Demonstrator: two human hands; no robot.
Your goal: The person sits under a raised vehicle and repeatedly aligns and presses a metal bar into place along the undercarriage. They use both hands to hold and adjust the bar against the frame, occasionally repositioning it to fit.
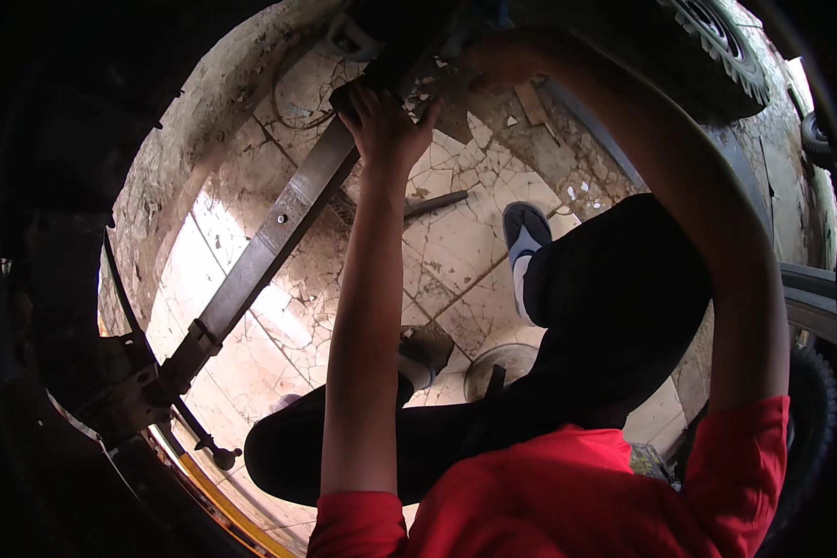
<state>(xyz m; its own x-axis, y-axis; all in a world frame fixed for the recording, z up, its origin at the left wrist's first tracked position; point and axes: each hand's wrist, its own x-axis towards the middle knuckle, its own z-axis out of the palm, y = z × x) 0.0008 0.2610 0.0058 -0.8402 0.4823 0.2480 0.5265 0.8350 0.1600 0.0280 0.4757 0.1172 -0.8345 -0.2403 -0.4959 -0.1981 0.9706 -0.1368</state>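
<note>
A long grey metal beam (284, 216), likely an axle, runs slantwise from dark metal brackets (144, 395) at the lower left to a dark assembly at the top. My left hand (383, 128) lies on the beam's dark upper part, fingers spread over it and thumb held apart to the right. My right arm arches in from the right, and my right hand (500, 58) is up beside the dark assembly at the top. Shadow hides its fingertips and whatever they touch.
Cracked floor tiles (446, 246) lie below, with a dark metal bar (435, 203) and a wooden piece (532, 102) on them. A large tyre (721, 46) stands at the upper right. Another tyre (814, 418) is at the lower right. A round disc (502, 367) lies near my legs.
</note>
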